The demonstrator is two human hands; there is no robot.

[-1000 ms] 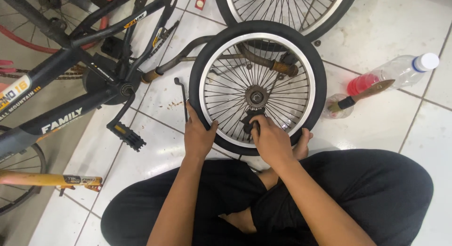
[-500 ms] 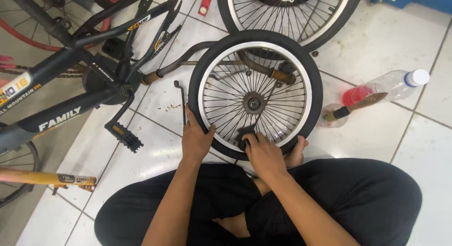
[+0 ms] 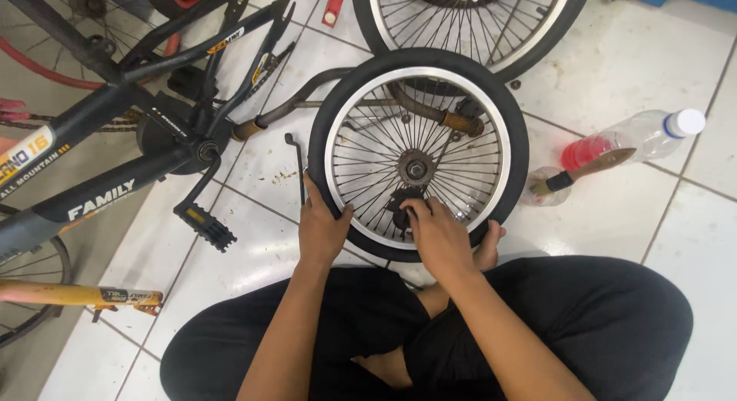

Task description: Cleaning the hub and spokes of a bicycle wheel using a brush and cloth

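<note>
A small bicycle wheel [image 3: 507, 117] with a black tyre, silver rim and thin spokes lies flat on the white tiled floor in front of my crossed legs. My left hand [image 3: 321, 230] grips the tyre at its near left edge. My right hand [image 3: 436, 236] rests on the spokes near the rim, fingers closed around a small dark part [image 3: 399, 205] just below the hub [image 3: 415, 169]. A rusty fork with a brown grip [image 3: 445, 118] lies under the wheel's far side.
A dark bicycle frame [image 3: 115, 186] with pedal [image 3: 203, 224] lies at left. A thin metal tool [image 3: 298, 159] lies beside the wheel. A second wheel [image 3: 537, 40] is at the top. A plastic bottle with red liquid [image 3: 629, 140] and a brush [image 3: 583, 170] lie at right.
My right hand has slid down from the hub toward the near rim. My left hand keeps its hold on the tyre. The view has shifted slightly.
</note>
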